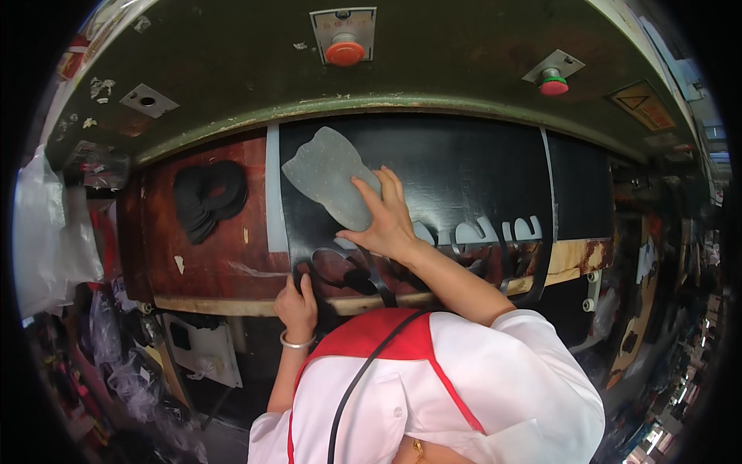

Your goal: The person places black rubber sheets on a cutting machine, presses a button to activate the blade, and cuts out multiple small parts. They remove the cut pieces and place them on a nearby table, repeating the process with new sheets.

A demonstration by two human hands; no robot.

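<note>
My right hand [386, 220] reaches over a black sheet [479, 170] spread on the work surface. Its thumb and fingers are around the lower right end of a flat, pale grey plate [328, 166] with a wavy outline. That plate lies tilted on the left part of the sheet. My left hand [297, 303], with a bangle at the wrist, is closed at the sheet's near left corner, pinching a dark piece of material [302, 272]. The near side of the sheet has rounded cut-out holes with thin strips [506, 263] between them.
A stack of black curved cut pieces [209, 197] sits on the reddish-brown board [251, 274] to the left. Overhead along the far side runs a green machine beam [440, 73] with a red button [345, 52] and another button [553, 83]. Plastic bags [58, 224] hang at the far left.
</note>
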